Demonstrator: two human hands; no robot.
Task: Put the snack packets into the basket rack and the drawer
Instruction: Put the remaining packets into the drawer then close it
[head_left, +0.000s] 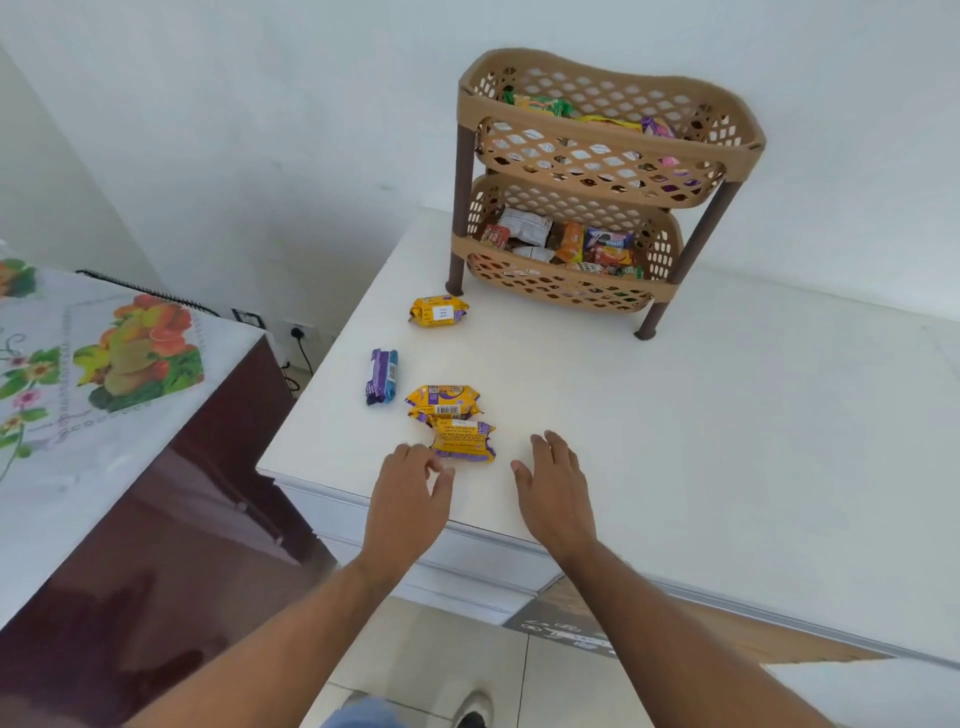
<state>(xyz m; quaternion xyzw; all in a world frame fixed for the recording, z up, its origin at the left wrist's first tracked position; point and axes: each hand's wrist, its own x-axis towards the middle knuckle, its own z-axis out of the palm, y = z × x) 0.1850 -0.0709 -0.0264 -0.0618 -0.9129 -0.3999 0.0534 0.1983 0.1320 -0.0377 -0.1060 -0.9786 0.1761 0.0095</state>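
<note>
Several snack packets lie on the white cabinet top. The nearest is a yellow packet, overlapped at its far side by a second yellow packet. A purple packet lies to their left, and a third yellow packet sits farther back. My left hand hovers just left of the nearest packet with its fingers apart. My right hand is open just right of it. The tan two-tier basket rack stands at the back with packets in both tiers.
A dark brown fridge with a floral cover stands close on the left. An open drawer shows below the cabinet's front edge on the right. A white wall rises behind the rack. Tiled floor and my shoe lie below.
</note>
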